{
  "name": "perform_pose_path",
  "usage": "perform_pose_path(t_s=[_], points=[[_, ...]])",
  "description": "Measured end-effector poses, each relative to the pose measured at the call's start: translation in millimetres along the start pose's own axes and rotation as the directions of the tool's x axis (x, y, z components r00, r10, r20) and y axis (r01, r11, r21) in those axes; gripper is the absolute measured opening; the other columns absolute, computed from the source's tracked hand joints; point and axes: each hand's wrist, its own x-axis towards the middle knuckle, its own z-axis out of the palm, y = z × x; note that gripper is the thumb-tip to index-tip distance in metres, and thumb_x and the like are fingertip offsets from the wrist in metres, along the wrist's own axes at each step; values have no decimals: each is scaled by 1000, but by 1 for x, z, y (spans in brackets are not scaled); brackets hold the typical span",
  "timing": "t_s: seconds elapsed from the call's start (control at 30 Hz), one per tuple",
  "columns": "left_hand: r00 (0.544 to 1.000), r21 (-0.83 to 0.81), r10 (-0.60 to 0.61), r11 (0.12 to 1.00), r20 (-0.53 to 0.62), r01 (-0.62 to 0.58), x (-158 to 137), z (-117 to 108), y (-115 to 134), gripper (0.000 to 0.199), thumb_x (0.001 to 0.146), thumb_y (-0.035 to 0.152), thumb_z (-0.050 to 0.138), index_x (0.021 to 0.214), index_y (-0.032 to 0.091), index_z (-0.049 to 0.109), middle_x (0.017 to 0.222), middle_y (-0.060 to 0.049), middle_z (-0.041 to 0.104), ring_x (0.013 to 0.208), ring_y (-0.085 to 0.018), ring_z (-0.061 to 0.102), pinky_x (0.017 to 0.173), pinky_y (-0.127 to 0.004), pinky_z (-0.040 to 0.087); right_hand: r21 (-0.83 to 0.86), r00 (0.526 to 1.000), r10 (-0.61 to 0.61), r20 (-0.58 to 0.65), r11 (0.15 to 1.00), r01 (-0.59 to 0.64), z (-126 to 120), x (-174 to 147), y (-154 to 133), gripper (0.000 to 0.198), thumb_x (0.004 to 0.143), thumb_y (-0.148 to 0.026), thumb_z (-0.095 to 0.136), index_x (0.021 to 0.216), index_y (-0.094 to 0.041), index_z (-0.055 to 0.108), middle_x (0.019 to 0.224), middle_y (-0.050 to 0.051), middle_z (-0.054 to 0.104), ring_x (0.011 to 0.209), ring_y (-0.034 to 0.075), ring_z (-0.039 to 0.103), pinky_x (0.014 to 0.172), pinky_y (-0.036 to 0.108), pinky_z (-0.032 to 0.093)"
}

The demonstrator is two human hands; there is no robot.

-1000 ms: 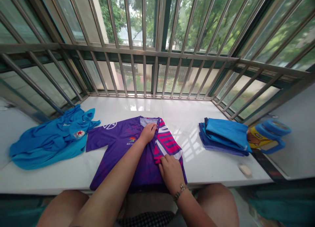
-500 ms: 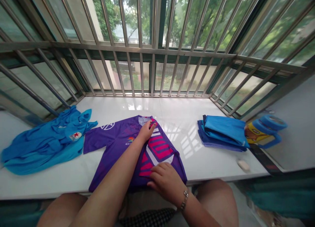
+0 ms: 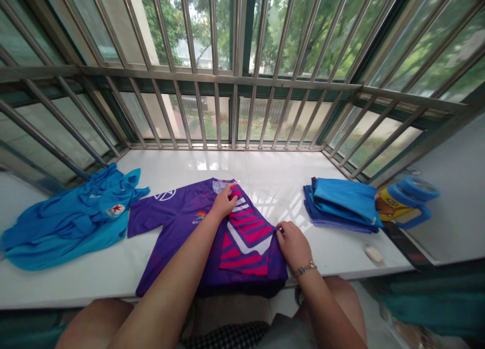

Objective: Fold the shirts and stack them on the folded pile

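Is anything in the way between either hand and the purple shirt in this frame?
Nothing visible is. The left hand touches the purple shirt by its collar, and the right hand is at its right edge. The folded stack lies farther right, outside the gap between hands and shirt.

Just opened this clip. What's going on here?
A person is handling a purple shirt laid on a white ledge. Its pink-striped sleeve lies folded inward over the body. The left hand rests near the collar; the right hand pinches the shirt's side edge. A rumpled blue garment lies to the left, a folded stack to the right.
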Motion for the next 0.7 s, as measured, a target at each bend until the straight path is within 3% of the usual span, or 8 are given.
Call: perform_pose_path(t_s=[0.13,0.33,0.5,0.7], points=[[998,15,32,999,57,-33,2,1,2,43,95,24,66,138,22,67,128,-10,78,117,-28,75,107,-42,59,-86,987,159,-36,983,-162,-4,-2,17,24,108,-24,49,106,-19,73,103,11,74,96,25,71,87,34,49],[995,120,56,991,85,-66,4,1,1,40,95,29,67,135,23,70,132,-10,77,125,-30,70,116,-47,53,-71,994,20,-109,997,-28,-3,3,-6,30,111,-36,53,125,-18,72,121,14,73,113,28,67,98,36,47],[990,231,67,968,128,-95,14,5,3,45,94,31,70,138,22,70,135,-11,76,129,-33,68,119,-52,48,-97,998,58,-14,993,-59,8,18,-17,23,109,-33,58,119,-19,74,117,12,73,110,28,66,93,35,46],[974,298,113,940,197,-169,50,13,9,45,94,23,69,139,21,70,139,-11,76,131,-30,68,121,-46,48,-85,993,101,-61,991,-107,19,21,-10,20,109,-32,57,116,-21,72,113,11,72,105,27,66,87,35,45]])
